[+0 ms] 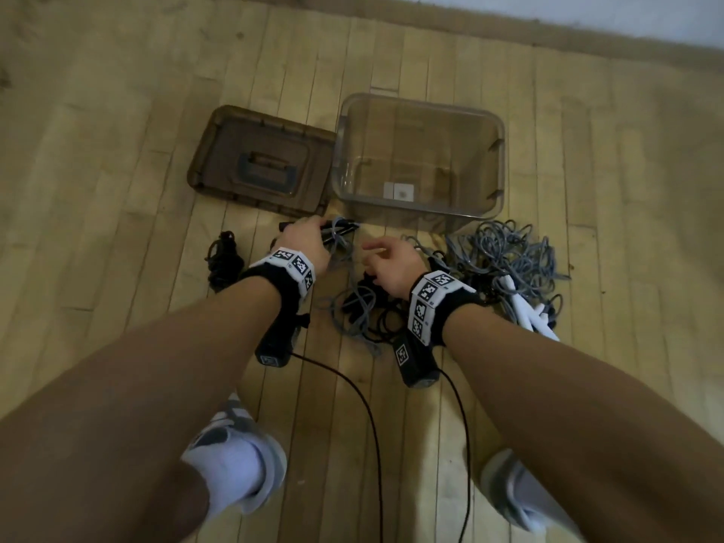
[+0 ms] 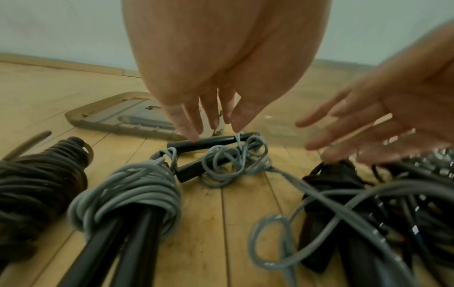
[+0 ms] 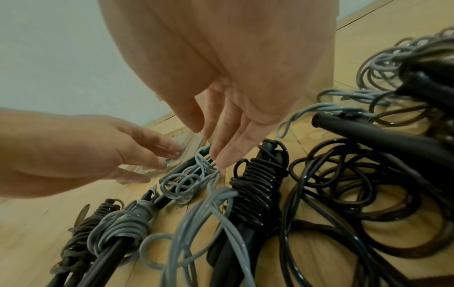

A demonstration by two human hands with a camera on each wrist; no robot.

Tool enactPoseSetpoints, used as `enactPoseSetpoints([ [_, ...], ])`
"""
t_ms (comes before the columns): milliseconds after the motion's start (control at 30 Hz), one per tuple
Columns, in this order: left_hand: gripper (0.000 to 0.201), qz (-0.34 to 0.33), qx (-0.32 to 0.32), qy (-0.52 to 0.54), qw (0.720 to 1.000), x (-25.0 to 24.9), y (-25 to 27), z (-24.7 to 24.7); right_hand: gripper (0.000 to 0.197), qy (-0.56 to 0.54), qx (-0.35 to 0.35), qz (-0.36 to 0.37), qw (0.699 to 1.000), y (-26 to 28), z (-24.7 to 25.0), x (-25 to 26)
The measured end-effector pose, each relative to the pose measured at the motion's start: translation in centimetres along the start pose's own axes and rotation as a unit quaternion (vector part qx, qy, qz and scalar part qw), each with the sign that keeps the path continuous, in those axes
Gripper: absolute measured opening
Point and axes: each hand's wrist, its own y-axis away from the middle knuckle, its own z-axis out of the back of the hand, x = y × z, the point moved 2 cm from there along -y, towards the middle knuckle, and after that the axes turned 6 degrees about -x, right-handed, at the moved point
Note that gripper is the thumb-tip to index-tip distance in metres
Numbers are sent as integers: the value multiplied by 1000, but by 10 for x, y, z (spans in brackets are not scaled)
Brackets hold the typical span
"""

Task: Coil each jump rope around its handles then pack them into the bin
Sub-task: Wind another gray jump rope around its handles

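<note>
Wood floor (image 1: 117, 190): grey rope's black handles (image 2: 211, 142) lie crosswise, L fingertips (image 2: 189, 130) touching.

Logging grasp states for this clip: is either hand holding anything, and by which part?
Nothing is gripped. The left hand has straight fingertips touching a black handle of the loose grey rope; the right hand hovers open above the ropes.

The head view is dim and warm, the wooden floor (image 1: 117, 158) brightest at mid-left and falling darker toward the corners, its boards bowed by the wide lens. Both wrist views are brighter but soft: the right hand (image 2: 383, 116) smears with motion, and the nearest rope coils (image 2: 127, 196) lie out of focus.
</note>
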Motion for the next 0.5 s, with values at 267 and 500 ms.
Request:
enactPoseSetpoints([
  [267,59,-17,5,-83,996,14,-30,-14,30,27,39,29,998,-17,-20,18],
  [500,52,-30,-12,-124,992,18,-37,-17,28,39,59,5,997,-28,-31,17],
])
